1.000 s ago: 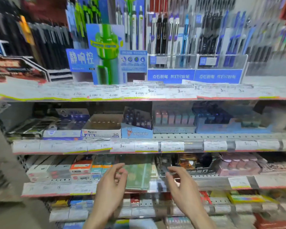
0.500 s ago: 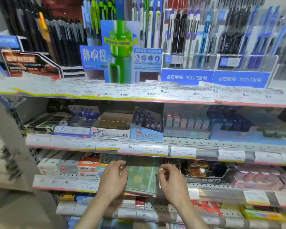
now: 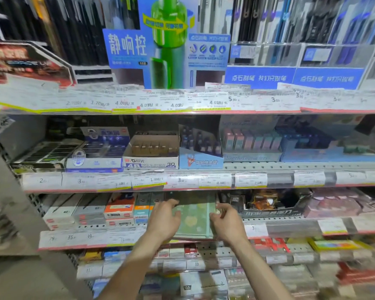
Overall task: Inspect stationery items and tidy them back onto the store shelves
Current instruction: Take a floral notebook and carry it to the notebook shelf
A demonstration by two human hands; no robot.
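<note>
- Green notebook (image 3: 192, 215) with pale dots stands on the third shelf (image 3: 290, 226), between both hands, its long axis running top to bottom.
- Left hand (image 3: 164, 217) holds its left edge, fingers curled over the top corner.
- Right hand (image 3: 226, 221) pinches its right edge; both are equally near.
- Eraser carton (image 3: 152, 152) on the shelf above holds a few erasers.
- Black display tray (image 3: 268, 204) just right of the notebook holds small packets, too blurred to name.

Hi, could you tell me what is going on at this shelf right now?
A person is tidying a green notebook on a store shelf. The left hand holds its left edge and the right hand its right edge, fingers curled round both sides. The notebook stands between boxed stationery and a dark display tray.
</note>
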